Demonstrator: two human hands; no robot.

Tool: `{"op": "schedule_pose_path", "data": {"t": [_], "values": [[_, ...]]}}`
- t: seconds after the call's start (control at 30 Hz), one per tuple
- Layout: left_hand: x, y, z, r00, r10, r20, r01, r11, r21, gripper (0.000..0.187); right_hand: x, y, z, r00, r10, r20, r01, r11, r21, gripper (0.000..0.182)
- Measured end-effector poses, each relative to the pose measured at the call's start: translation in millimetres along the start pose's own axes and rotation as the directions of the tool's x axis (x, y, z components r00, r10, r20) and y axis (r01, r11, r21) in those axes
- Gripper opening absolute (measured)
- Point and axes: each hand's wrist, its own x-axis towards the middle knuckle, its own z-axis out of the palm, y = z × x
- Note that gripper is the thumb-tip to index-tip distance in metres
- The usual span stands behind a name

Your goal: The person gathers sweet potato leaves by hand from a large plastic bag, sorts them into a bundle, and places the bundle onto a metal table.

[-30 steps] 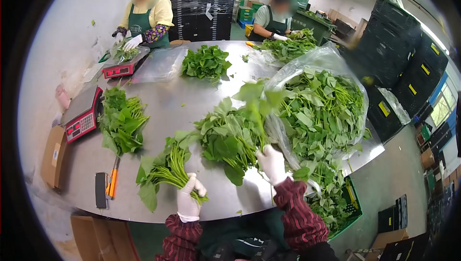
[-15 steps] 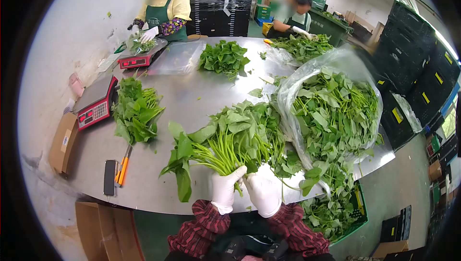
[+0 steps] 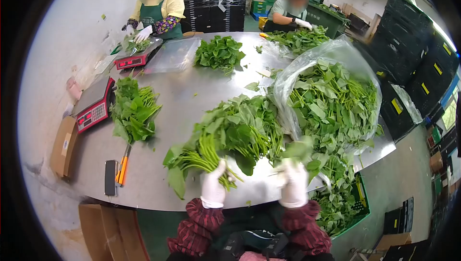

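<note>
From my remote feed: left hand [image 3: 213, 186], white-gloved, fingers closed round the stems of a leafy green bunch [image 3: 204, 151], its leaves pointing away and leftward over the steel table [image 3: 177, 102]. Right hand [image 3: 293, 186], also gloved, well apart from the left, motion-blurred; a smeared leaf [image 3: 297, 149] shows just above the fingertips, but I cannot tell whether they grip it. Loose greens pile [image 3: 252, 124] directly behind the bunch. Beyond the right hand, I note a clear plastic bag [image 3: 343, 48] full of greens.
</note>
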Motion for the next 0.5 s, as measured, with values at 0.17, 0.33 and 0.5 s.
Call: {"op": "schedule_pose_path", "data": {"t": [0.17,0.33,0.5], "values": [[2,17,-10,0.989,0.107,-0.099,-0.108,0.994,-0.005,0.011,56,-33,-151,0.726,-0.687,-0.015,-0.081,-0.064,-0.995,0.036],[-2,0,-1,0.996,0.086,0.018,-0.087,0.993,0.085,0.014,42,-21,-140,0.923,-0.369,0.112,0.231,0.297,-0.926,0.029],[-15,-10,5,0.978,-0.045,0.202,-0.038,0.92,0.391,0.015,0,7,-16,0.83,0.052,0.555,0.504,0.356,-0.787,0.045]]}}
